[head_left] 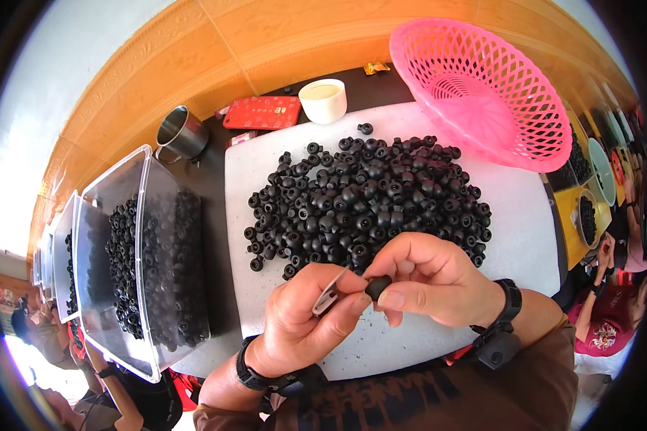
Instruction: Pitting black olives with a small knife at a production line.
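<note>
- The left hand [302,316] pinched a small metal blade [329,293] between thumb and forefinger.
- The right hand [428,276] clamped one black rubber piece [378,286] between thumb and fingertips, touching the blade's tip.
- Beyond lay a pile of black rubber pieces [366,197] on a white board [525,230].
- A clear plastic tub [140,258] stood left; a pink basket [482,90] leaned far right.

Black rubber pieces [366,197] heaped on a white board [525,215], pink lattice-patterned basket [482,90] behind, a red packet [262,112], a cream cup [323,100], a shiny steel mug [182,133], orange wall tiles [216,50].
</note>
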